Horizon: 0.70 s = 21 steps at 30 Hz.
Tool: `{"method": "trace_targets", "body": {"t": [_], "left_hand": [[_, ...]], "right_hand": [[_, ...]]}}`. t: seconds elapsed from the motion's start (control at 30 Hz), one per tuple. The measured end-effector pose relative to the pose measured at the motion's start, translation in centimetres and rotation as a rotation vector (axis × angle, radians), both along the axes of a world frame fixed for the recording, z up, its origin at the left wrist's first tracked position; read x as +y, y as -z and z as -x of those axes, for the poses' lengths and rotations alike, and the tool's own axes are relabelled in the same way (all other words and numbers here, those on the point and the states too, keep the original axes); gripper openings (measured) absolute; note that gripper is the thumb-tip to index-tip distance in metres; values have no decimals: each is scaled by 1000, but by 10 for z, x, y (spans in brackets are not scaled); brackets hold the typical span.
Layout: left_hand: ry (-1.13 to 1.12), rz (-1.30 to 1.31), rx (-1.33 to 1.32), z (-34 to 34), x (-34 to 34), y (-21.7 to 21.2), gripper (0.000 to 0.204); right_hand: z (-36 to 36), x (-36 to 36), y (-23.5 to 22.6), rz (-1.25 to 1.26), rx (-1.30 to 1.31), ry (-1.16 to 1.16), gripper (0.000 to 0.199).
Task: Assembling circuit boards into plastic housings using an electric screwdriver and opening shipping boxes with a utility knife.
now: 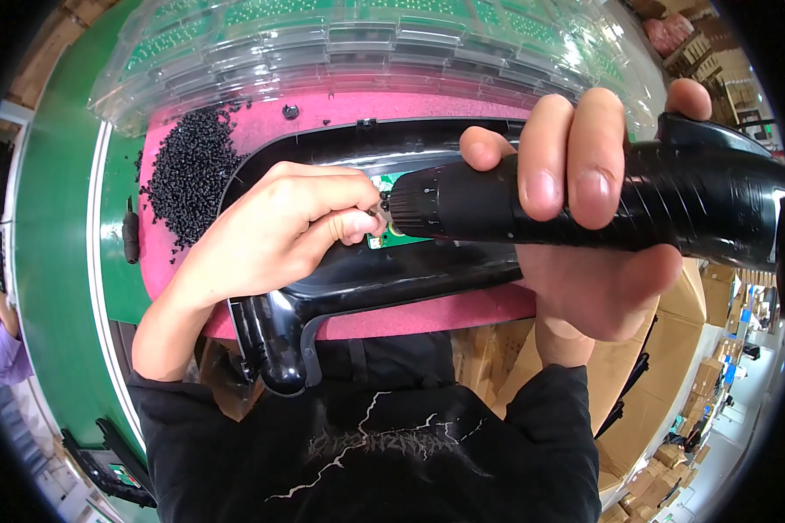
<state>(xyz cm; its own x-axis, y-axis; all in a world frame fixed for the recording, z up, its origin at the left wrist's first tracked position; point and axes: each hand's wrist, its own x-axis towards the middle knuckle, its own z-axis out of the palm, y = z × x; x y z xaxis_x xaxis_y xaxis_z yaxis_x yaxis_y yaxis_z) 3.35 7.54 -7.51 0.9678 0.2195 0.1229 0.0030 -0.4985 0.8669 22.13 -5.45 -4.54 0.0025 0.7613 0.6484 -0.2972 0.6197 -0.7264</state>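
Observation:
My right hand (576, 288) wraps around the thick body of a black power screwdriver (480, 205), which lies nearly level across the view with its ribbed collar to the left. Right by that collar, my left hand (275, 218) is closed in a pinch of thumb and forefinger; what they grip is too small and hidden to make out. Beneath the tool's tip sits a green circuit board (401, 242), partly covered by the hand and the collar. The board lies inside a glossy black plastic housing (349, 292), whose rounded handle-like end points toward me.
A heap of small black screws (192, 170) lies left of the housing on a pink mat (436, 314). Clear plastic trays (384, 44) holding green boards are stacked behind. A short dark tool (131, 231) rests on the green table (65, 218). Cardboard boxes (680, 322) stand at right.

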Motion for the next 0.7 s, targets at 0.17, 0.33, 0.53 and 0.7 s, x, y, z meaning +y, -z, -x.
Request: {"method": "trace_targets", "body": {"t": [0.17, 0.33, 0.53, 0.7], "left_hand": [[-15, 22, -54, -2, -2, -3, 7], [-40, 4, -49, 1, -2, -3, 7], [-26, 3, -34, 2, -1, -4, 6], [33, 74, 7, 3, -1, -1, 8]], "right_hand": [[5, -9, -10, 5, 29, 41, 70], [12, -9, -10, 41, 72, 72, 69], [12, -10, -9, 17, 72, 76, 69], [-4, -6, -5, -23, -56, -56, 68]]}}
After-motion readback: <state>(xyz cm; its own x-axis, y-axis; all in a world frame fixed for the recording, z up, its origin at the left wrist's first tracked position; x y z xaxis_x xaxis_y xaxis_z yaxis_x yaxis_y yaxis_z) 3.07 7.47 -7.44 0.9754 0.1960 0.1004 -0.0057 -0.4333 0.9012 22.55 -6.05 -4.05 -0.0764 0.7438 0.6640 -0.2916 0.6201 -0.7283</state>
